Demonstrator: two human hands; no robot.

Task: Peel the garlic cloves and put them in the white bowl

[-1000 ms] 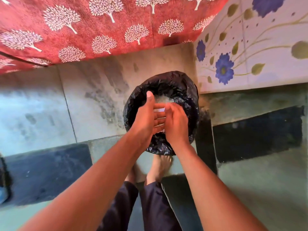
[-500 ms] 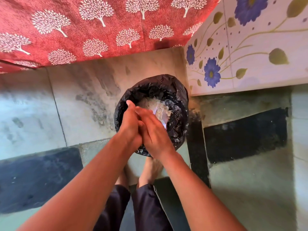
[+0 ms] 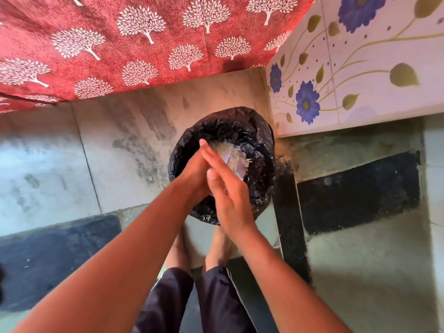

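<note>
Over the crinkled black-plastic-lined bin [image 3: 260,169], left hand [image 3: 194,175] and right hand [image 3: 228,195] palm-to-palm, straight fingers [image 3: 211,156] pressed together.

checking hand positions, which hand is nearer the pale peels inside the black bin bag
Right. The right hand lies on the side toward the pale peels in the black bin bag, fingers overlapping them in view. The left hand presses against it on the far side.
</note>
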